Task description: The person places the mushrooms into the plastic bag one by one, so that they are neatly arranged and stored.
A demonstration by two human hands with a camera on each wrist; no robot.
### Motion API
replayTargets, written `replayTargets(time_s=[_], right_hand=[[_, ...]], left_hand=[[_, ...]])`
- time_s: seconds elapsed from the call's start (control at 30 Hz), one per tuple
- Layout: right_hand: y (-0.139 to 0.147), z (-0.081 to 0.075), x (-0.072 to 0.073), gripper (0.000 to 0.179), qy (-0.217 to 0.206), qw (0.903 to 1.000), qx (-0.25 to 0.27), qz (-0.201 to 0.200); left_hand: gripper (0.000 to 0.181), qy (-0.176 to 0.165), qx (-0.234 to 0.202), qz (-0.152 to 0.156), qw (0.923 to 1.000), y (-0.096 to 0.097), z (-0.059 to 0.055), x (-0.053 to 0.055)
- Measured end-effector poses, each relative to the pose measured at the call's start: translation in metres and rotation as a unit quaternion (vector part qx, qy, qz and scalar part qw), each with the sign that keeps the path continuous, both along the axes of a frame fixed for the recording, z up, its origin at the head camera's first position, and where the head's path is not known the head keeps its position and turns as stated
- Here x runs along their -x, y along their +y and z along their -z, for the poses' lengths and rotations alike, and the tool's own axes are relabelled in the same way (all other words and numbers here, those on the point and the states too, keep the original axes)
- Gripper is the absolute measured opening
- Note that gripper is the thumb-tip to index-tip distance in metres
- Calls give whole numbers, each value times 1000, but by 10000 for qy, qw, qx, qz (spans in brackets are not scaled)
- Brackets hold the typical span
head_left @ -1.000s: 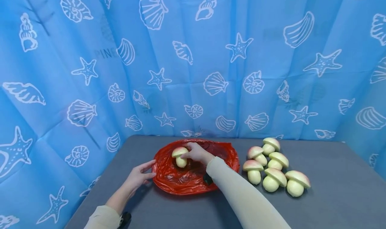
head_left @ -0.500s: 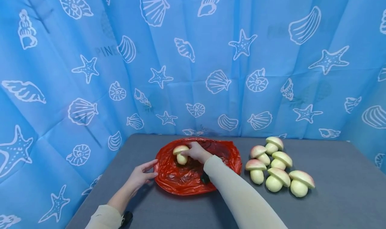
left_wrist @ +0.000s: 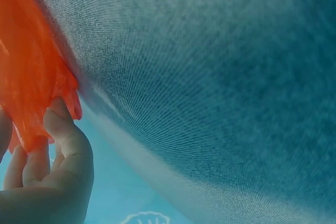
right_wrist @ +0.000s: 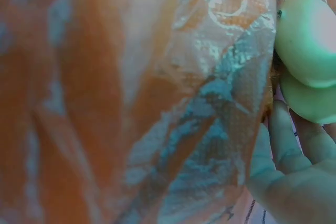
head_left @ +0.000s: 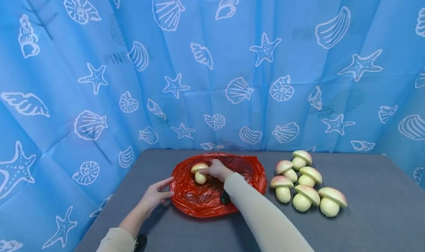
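Note:
A spread-out red plastic bag [head_left: 196, 206] lies with its mouth open on the grey table. At its left rim my left hand [head_left: 151, 198] pinches the edge between thumb and fingers; the left wrist view shows the thumb [left_wrist: 62, 121] against the bag's gathered plastic [left_wrist: 26, 51]. Inside the bag, my right hand [head_left: 218, 170] holds a pale yellow mushroom [head_left: 200, 178] with a pinkish cap, stem downward. Up close in the right wrist view, fingers [right_wrist: 286, 140] lie along the smooth mushroom [right_wrist: 304, 40], and bag film [right_wrist: 131, 77] covers much of that picture.
To the right of the bag, several similar mushrooms [head_left: 282, 182] stand or lean in a loose cluster on the table [head_left: 375, 207]. A blue curtain [head_left: 206, 97] with white shells and starfish hangs behind the table and along its left side.
Both hands stay almost in place, the right one still at the mushroom inside the bag and the left at the rim. The head view shifts slightly.

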State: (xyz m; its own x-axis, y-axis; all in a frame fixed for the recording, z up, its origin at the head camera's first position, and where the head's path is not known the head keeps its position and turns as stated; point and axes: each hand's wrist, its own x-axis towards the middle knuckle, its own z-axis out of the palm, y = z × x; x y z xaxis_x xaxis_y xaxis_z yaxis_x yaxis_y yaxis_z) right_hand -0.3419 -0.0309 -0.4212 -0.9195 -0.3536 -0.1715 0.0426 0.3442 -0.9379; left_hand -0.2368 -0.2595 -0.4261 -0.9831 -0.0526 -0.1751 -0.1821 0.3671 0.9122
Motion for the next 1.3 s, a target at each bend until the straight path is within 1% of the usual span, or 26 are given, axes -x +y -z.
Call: replayTargets(time_s=[0.23,0.37,0.6,0.67,0.83,1.03,1.3], right_hand=[[5,-4,-3,54,-319,9993,70,186],[9,-7,-6,59,-346,9992,91,171],[18,-15,-11,61,-591,9978,152,246],[20,-16,-13,61,-601,9979,103,223],[27,-19,-19,57,-527,9985,-32,134],[37,-24,-28,53,-426,9990,30,93],[50,-40,-36,52,-70,9999,-122,68]], left_hand=[[53,14,-30,4,10000,0,-1,0],[53,13,-15,-2,10000,1,0,0],[53,73,82,-58,9999,2,1,-1],[53,81,79,-52,9999,2,2,-2],[53,126,94,-19,9999,1,2,-3],[53,124,108,-36,9999,1,3,-3],[54,112,119,-23,9999,1,3,-4]])
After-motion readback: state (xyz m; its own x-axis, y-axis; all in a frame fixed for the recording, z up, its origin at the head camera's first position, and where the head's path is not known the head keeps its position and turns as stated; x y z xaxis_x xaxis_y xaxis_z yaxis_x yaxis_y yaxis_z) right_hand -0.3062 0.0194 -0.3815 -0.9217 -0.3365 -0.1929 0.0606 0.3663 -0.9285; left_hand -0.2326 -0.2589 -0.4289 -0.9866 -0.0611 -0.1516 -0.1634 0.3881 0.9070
